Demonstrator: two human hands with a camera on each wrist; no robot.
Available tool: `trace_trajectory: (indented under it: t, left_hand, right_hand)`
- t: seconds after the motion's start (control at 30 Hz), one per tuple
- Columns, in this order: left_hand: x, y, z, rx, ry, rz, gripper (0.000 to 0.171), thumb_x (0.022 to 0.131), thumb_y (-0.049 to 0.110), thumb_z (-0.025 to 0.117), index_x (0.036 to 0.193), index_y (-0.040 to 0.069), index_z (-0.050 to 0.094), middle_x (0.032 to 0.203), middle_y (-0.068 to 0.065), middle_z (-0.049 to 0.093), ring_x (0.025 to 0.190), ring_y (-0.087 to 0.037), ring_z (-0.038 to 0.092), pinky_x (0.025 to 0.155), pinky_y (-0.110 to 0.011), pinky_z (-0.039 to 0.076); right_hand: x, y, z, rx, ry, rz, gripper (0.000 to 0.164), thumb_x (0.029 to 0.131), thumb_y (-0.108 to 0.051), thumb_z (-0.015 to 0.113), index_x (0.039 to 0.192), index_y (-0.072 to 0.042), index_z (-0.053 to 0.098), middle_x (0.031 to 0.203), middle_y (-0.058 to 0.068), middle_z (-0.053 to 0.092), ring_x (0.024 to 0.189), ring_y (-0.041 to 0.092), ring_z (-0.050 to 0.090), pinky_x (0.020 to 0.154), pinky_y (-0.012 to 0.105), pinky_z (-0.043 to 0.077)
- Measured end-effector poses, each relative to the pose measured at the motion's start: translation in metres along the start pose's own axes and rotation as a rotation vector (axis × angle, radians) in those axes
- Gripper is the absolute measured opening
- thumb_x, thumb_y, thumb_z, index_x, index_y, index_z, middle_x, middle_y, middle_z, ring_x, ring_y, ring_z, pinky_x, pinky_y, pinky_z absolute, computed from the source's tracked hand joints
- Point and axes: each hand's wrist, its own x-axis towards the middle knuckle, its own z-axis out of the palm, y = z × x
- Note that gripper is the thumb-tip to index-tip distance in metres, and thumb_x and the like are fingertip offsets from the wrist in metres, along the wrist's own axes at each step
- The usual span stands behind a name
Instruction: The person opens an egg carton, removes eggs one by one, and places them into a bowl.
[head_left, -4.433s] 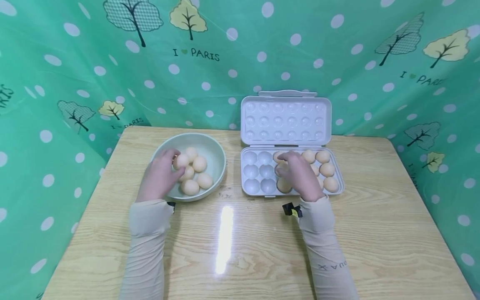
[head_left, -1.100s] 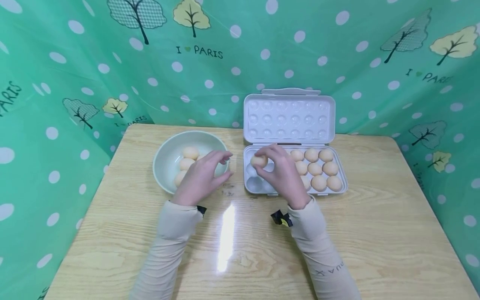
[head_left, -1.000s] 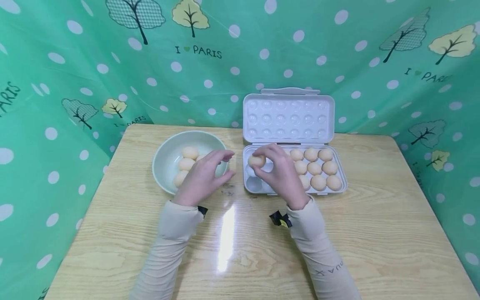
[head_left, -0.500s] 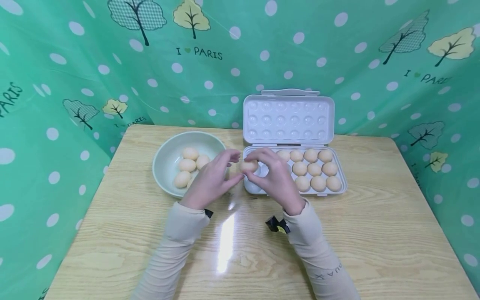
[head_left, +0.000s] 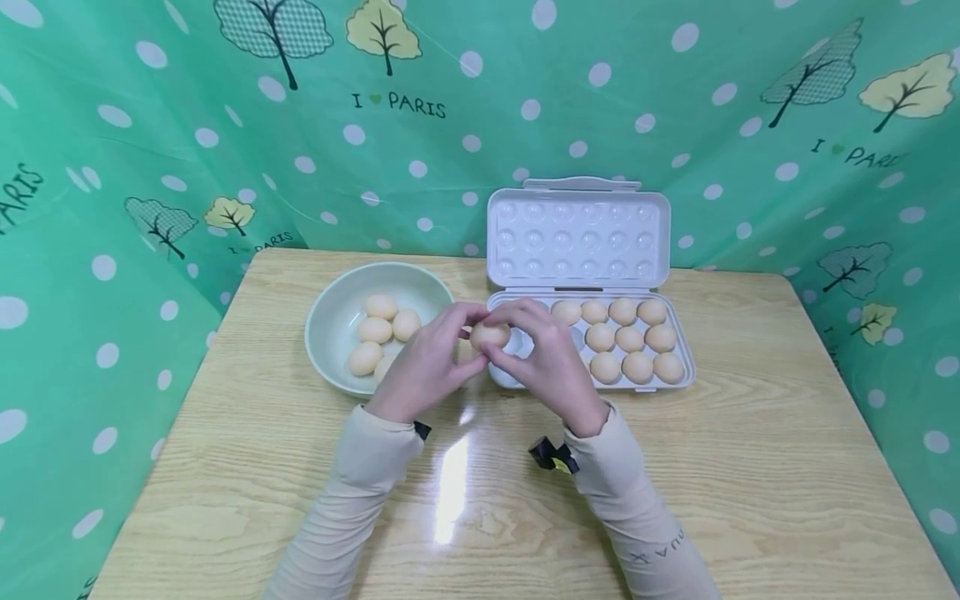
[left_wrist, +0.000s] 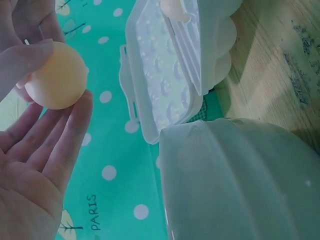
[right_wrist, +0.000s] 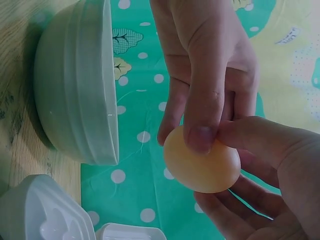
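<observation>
Between my two hands an egg is raised, in front of the left end of an open egg carton. Thumb and fingers of my right hand pinch the egg from the right. My left hand grips it from the left, its thumb pressed on the shell in the right wrist view. Several eggs sit in the carton's right part. One egg stands in the back row further left; the right hand hides some nearby cups. More eggs lie in a pale green bowl, partly behind the left hand.
The carton's dimpled lid stands upright behind its base. A wooden table carries everything. Green curtain with trees and dots closes off the back and both sides.
My left hand, earlier at an egg in the bowl, has come right. My right hand has carried the egg left from over the carton, and the left fingers have closed on it too.
</observation>
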Motion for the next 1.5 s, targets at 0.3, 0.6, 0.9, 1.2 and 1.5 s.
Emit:
trace_trajectory:
  t: [0.3, 0.6, 0.9, 1.2, 1.5]
  left_hand:
    - [-0.002, 0.0, -0.002, 0.015, 0.014, 0.033, 0.045, 0.086, 0.01, 0.071, 0.128, 0.007, 0.053, 0.12, -0.006, 0.064, 0.106, -0.017, 0.063, 0.09, -0.029, 0.056]
    - [-0.005, 0.002, -0.004, 0.051, 0.037, 0.021, 0.044, 0.084, 0.008, 0.072, 0.124, 0.008, 0.055, 0.115, -0.006, 0.066, 0.096, -0.015, 0.064, 0.083, -0.028, 0.057]
    - [-0.007, -0.003, -0.009, 0.101, 0.095, 0.012, 0.037, 0.084, 0.011, 0.075, 0.117, 0.005, 0.059, 0.108, -0.007, 0.068, 0.089, -0.018, 0.067, 0.078, -0.03, 0.057]
    - [-0.009, -0.013, -0.02, 0.116, 0.155, -0.029, 0.033, 0.083, 0.008, 0.074, 0.112, 0.005, 0.059, 0.104, -0.008, 0.067, 0.092, -0.019, 0.066, 0.081, -0.034, 0.058]
    - [-0.013, -0.024, -0.03, 0.154, 0.126, -0.138, 0.032, 0.084, 0.009, 0.075, 0.111, 0.007, 0.058, 0.103, -0.006, 0.066, 0.09, -0.02, 0.063, 0.079, -0.038, 0.056]
  right_hand:
    - [0.0, -0.001, 0.002, -0.002, 0.007, -0.009, 0.025, 0.084, -0.013, 0.08, 0.107, -0.007, 0.072, 0.111, 0.004, 0.069, 0.109, 0.018, 0.06, 0.094, 0.031, 0.052]
    - [-0.002, -0.003, 0.003, -0.032, 0.01, -0.015, 0.027, 0.086, -0.013, 0.078, 0.11, -0.005, 0.069, 0.112, 0.006, 0.068, 0.11, 0.019, 0.06, 0.094, 0.03, 0.053]
    - [-0.007, -0.004, -0.002, -0.022, 0.002, -0.004, 0.024, 0.089, -0.008, 0.074, 0.111, -0.003, 0.067, 0.111, 0.007, 0.066, 0.105, 0.018, 0.063, 0.092, 0.027, 0.055]
    - [-0.018, 0.007, -0.012, -0.08, -0.022, 0.027, 0.022, 0.089, -0.007, 0.072, 0.11, -0.006, 0.066, 0.106, 0.006, 0.067, 0.097, 0.018, 0.067, 0.088, 0.031, 0.057]
    - [-0.023, 0.016, -0.027, -0.16, -0.067, 0.075, 0.025, 0.09, -0.009, 0.072, 0.114, -0.007, 0.065, 0.111, 0.007, 0.066, 0.098, 0.021, 0.065, 0.088, 0.036, 0.057]
